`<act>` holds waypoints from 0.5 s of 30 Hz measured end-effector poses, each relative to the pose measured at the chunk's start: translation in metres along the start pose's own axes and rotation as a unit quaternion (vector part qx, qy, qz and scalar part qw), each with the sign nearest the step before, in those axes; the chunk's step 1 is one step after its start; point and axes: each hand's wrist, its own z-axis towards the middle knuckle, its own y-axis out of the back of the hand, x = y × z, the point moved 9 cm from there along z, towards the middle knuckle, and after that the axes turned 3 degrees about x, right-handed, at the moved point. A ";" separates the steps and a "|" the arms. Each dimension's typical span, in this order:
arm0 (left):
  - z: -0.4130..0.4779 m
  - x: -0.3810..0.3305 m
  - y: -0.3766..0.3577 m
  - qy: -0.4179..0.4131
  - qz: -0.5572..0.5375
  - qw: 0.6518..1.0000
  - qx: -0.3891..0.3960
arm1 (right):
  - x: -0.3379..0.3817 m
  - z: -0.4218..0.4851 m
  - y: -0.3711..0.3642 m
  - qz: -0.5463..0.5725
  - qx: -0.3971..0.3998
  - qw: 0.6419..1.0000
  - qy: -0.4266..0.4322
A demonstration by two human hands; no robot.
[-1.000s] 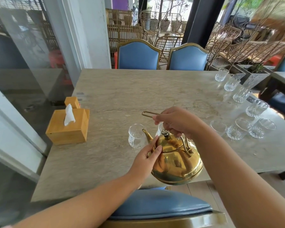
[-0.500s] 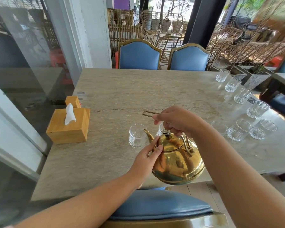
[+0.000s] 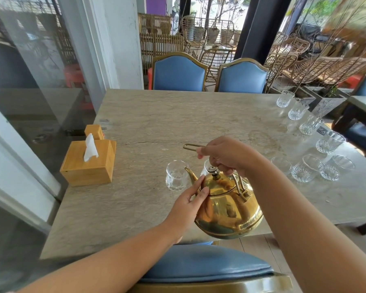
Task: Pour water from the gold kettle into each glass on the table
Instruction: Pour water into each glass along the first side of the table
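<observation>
The gold kettle [image 3: 228, 210] hangs tilted above the table's near edge, its spout pointing at a clear glass [image 3: 175, 174] standing on the stone table [image 3: 156, 127]. My right hand [image 3: 224, 154] is shut on the kettle's thin handle from above. My left hand [image 3: 188, 205] presses against the kettle's left side, fingertips on the lid rim. A second glass [image 3: 205, 167] is mostly hidden behind the kettle and my right hand. Several more cut glasses [image 3: 306, 171] stand in a curved line along the table's right side.
A wooden tissue box [image 3: 89, 163] and a small wooden box [image 3: 94, 132] sit at the table's left edge. Two blue chairs [image 3: 179, 74] stand at the far side, another blue chair back [image 3: 201, 265] right below me. A glass wall runs along the left.
The kettle and both hands have barely moved; the view has shifted slightly.
</observation>
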 end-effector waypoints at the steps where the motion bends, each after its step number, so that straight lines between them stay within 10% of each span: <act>1: 0.000 0.000 0.000 0.001 0.001 1.000 0.000 | 0.000 0.000 0.000 0.001 -0.001 1.000 0.000; 15: -0.001 -0.002 -0.001 0.001 -0.008 1.000 0.012 | 0.002 0.000 0.000 -0.012 -0.004 1.000 -0.001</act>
